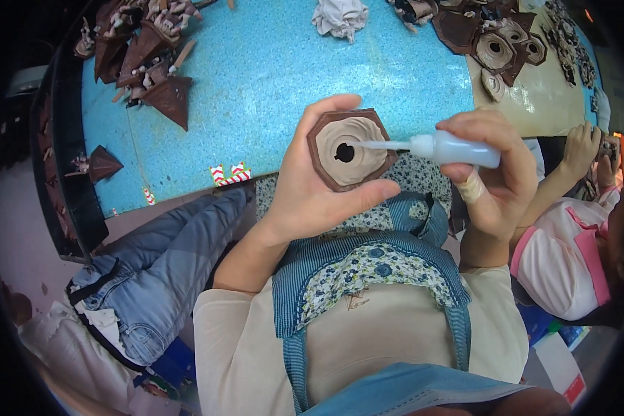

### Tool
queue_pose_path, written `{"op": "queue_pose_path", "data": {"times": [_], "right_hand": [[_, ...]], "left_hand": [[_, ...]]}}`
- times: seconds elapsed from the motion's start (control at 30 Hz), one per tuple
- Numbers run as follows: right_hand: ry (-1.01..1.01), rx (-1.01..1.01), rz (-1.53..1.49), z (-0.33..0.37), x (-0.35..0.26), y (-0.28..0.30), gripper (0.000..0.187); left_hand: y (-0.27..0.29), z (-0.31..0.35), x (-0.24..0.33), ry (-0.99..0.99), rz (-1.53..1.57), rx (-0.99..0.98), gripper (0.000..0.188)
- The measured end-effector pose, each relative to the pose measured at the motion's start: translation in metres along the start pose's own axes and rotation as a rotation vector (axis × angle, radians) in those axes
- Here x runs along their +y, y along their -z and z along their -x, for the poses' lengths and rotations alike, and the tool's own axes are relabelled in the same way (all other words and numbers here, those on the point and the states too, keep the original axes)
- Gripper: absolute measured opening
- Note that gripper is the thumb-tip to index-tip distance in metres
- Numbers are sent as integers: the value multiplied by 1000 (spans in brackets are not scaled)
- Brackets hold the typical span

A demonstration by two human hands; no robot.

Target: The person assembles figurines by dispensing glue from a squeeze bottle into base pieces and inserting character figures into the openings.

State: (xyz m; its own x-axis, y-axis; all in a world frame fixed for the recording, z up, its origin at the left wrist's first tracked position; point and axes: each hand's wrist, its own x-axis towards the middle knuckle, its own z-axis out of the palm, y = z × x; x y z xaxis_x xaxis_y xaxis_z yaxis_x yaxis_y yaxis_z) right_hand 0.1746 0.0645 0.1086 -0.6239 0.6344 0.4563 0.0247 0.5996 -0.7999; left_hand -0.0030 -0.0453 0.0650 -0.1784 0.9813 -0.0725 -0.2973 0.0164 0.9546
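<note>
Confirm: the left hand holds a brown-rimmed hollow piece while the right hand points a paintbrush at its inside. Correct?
Not a paintbrush: the head view shows the right hand pointing a thin-nozzled bottle at the inside of the hollow piece in the left hand.

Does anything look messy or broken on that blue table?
Yes, the red-and-white striped tape along the near edge of the blue table looks odd: only separate, ragged scraps show. A white, cloth-like wad lies crumpled too.
</note>
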Motion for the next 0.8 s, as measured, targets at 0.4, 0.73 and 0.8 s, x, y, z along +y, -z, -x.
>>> {"op": "queue_pose_path", "data": {"times": [0.4,0.73,0.8], "right_hand": [[-7,-116,163,6,-27,-1,38],[-10,-134,183,5,-30,-3,35],[-20,-133,174,5,-31,-4,35]], "left_hand": [[-7,11,-5,12,57,-29,70],[-7,14,-6,31,30,-42,70],[-7,14,-7,36,29,-47,70]]}}
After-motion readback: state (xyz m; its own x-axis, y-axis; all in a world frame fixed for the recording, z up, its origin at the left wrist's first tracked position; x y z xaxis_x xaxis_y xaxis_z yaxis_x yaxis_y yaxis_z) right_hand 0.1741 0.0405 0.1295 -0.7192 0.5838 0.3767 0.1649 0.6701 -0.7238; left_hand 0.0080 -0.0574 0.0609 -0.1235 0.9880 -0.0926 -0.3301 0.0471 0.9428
